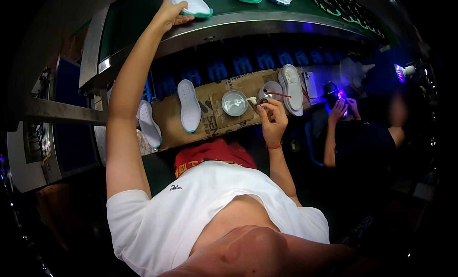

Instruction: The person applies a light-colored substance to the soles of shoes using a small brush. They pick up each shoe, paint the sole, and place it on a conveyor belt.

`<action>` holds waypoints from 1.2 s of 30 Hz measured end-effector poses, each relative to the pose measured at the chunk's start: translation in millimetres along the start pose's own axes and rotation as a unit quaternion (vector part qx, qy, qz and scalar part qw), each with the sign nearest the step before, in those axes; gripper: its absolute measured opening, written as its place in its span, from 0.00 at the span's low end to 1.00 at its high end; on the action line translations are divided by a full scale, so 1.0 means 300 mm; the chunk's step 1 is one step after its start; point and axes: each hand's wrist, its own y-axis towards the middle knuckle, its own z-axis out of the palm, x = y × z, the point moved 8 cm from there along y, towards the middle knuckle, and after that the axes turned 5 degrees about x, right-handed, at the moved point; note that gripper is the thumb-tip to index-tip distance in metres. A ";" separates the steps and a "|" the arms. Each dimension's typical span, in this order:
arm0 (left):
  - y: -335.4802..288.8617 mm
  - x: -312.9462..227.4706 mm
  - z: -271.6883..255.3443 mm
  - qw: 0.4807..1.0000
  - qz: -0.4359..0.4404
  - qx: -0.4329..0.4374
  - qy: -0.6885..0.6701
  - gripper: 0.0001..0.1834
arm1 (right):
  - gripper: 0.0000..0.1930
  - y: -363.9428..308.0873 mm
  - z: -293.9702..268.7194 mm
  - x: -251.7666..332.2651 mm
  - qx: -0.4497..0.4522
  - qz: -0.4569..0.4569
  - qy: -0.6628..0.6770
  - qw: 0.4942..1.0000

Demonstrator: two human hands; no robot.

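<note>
My left arm stretches up to the green conveyor belt point(219, 1) at the far left. There my left hand point(171, 13) closes on the side of a white shoe sole with a teal edge point(192, 2). Over the cardboard-covered bench, my right hand point(274, 120) pinches a small brush point(253, 101) with a whitish tip. Just left of that tip sits a round bowl point(234, 103) containing a milky liquid. A second, paler cup point(270, 89) with a red stick point(279, 94) across it stands beyond my right hand.
White soles lie on the cardboard point(210, 93): one in the middle point(189, 105), one at the left point(150, 124), a stacked set point(292, 88) at the right. A phone point(310, 84) lies beside it. Another person point(358, 138) works at the right under a purple lamp point(403, 73).
</note>
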 end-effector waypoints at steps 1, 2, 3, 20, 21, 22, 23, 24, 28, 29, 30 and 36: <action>0.002 0.006 0.022 0.999 -0.016 0.027 0.008 0.23 | 0.07 0.005 0.002 0.003 -0.003 -0.012 -0.003 1.000; -0.004 0.004 0.047 0.998 -0.014 0.052 -0.010 0.23 | 0.07 0.000 0.003 -0.003 -0.006 -0.022 -0.007 1.000; -0.016 0.001 0.065 0.998 -0.005 0.061 -0.025 0.24 | 0.07 -0.004 0.004 -0.004 -0.008 -0.031 -0.010 0.999; 0.207 0.082 0.100 0.978 -0.065 0.159 -0.118 0.32 | 0.05 -0.017 0.096 0.036 0.043 -0.082 0.025 0.995; 0.212 0.077 0.089 0.980 -0.056 0.143 -0.126 0.36 | 0.06 -0.016 0.099 0.045 0.044 -0.089 0.023 0.995; 0.212 0.073 0.073 0.982 -0.047 0.126 -0.133 0.39 | 0.06 -0.020 0.110 0.053 0.049 -0.090 0.022 0.994; 0.200 0.063 0.076 0.983 -0.038 0.110 -0.140 0.43 | 0.06 -0.022 0.119 0.052 0.054 -0.090 0.021 0.994; 0.140 0.025 0.121 0.989 -0.042 0.057 -0.131 0.48 | 0.06 -0.029 0.115 0.030 0.059 -0.091 -0.007 0.994; -0.221 -0.092 0.189 0.951 0.280 -0.055 0.122 0.35 | 0.06 -0.048 0.139 -0.043 0.067 -0.067 -0.042 0.995; -0.357 -0.064 0.200 0.929 0.346 -0.049 0.124 0.32 | 0.06 -0.054 0.165 -0.080 0.075 -0.075 -0.050 0.993; -0.468 0.044 0.152 0.914 0.369 -0.071 0.153 0.29 | 0.05 -0.056 0.212 -0.101 0.087 -0.091 -0.050 0.991; -0.834 0.915 0.064 0.838 0.166 -0.056 0.516 0.30 | 0.05 -0.105 0.226 -0.231 0.104 -0.090 -0.086 0.987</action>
